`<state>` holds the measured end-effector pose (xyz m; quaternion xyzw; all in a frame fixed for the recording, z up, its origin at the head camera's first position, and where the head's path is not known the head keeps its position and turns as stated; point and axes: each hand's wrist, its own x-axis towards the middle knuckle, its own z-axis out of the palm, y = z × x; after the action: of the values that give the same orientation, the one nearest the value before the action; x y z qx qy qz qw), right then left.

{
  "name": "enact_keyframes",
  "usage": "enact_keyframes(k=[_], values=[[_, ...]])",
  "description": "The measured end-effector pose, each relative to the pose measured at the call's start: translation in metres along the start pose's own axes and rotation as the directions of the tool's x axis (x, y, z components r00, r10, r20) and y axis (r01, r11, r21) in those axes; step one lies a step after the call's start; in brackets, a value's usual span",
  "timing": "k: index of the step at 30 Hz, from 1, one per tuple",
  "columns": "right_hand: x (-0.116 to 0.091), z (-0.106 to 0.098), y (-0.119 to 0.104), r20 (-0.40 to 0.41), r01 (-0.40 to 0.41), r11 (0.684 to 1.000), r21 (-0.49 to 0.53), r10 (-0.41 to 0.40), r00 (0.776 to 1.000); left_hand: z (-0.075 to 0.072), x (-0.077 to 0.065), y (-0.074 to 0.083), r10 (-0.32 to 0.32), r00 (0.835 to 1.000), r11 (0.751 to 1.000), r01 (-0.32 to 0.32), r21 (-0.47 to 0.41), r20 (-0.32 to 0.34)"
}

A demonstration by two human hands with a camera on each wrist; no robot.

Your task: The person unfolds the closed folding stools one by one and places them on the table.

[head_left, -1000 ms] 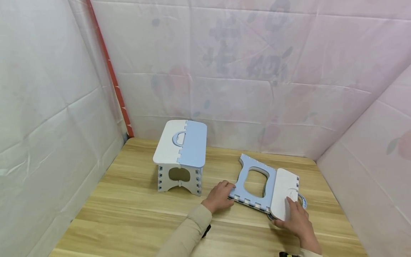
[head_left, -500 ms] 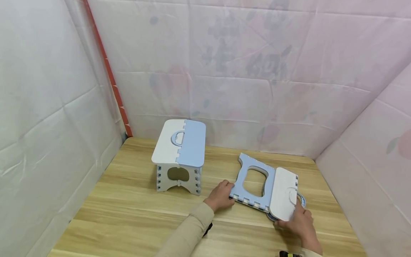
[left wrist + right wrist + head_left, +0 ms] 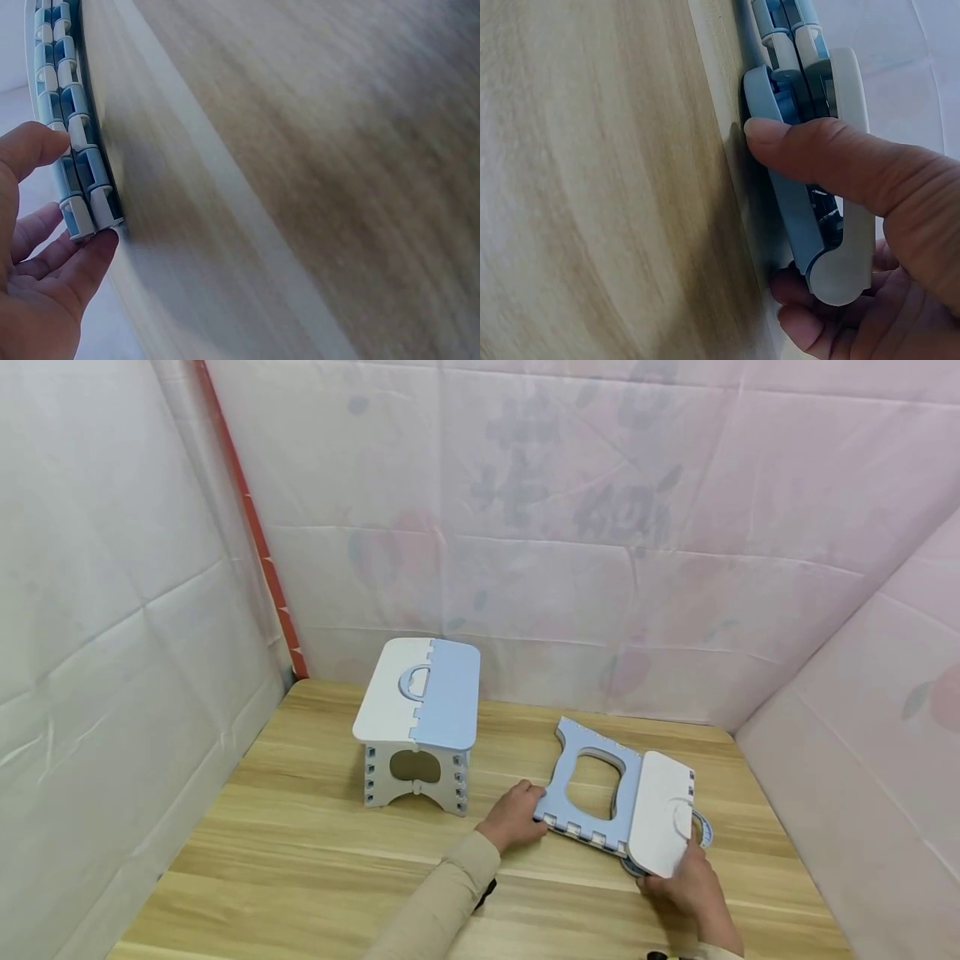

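A folded blue-and-white step stool [image 3: 659, 814] lies flat on the wooden table, right of centre in the head view. My left hand [image 3: 516, 817] holds its leg end at the near corner. In the left wrist view the thumb touches the hinged side edge [image 3: 75, 112] and fingers reach around the end. My right hand [image 3: 692, 883] grips the seat end by the blue carry handle [image 3: 703, 828]. The right wrist view has the thumb across the stool's side [image 3: 853, 97] and fingers curled around the rounded end. Some fingertips are hidden behind the stool.
A second step stool [image 3: 447, 693], unfolded and upright, stands on the table [image 3: 315, 827] left of the folded one. White sheeting [image 3: 480, 510] walls in the back and both sides. A red strip [image 3: 255, 518] runs down the back left corner.
My right hand's fingers have slid off the top of the white seat panel to its outer edge near the handle. My left hand stays at the leg end, and the folded stool has hardly shifted.
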<state>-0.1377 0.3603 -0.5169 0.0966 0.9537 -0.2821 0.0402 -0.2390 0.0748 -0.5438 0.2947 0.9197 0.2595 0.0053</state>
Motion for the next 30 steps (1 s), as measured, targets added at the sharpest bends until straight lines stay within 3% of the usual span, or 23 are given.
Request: enact_keyframes(k=[10,19,26,30], values=[[-0.005,0.003,0.0,-0.013,-0.014,1.0,0.022,0.014,1.0,0.003,-0.005,-0.001,-0.013,1.0,1.0,0.013,-0.025,-0.017],[-0.011,-0.001,0.004,-0.114,-0.002,0.994,0.111,0.015,0.993,0.013,-0.005,0.003,-0.025,0.998,0.996,0.019,-0.091,-0.059],[-0.012,-0.007,0.001,-0.139,-0.007,0.984,0.175,0.032,0.99,0.008,-0.004,0.005,-0.07,0.997,0.987,0.066,-0.146,-0.027],[-0.012,-0.008,0.001,-0.203,0.022,0.977,0.214,0.022,0.979,0.006,-0.003,0.008,-0.09,0.996,0.981,0.088,-0.173,-0.003]])
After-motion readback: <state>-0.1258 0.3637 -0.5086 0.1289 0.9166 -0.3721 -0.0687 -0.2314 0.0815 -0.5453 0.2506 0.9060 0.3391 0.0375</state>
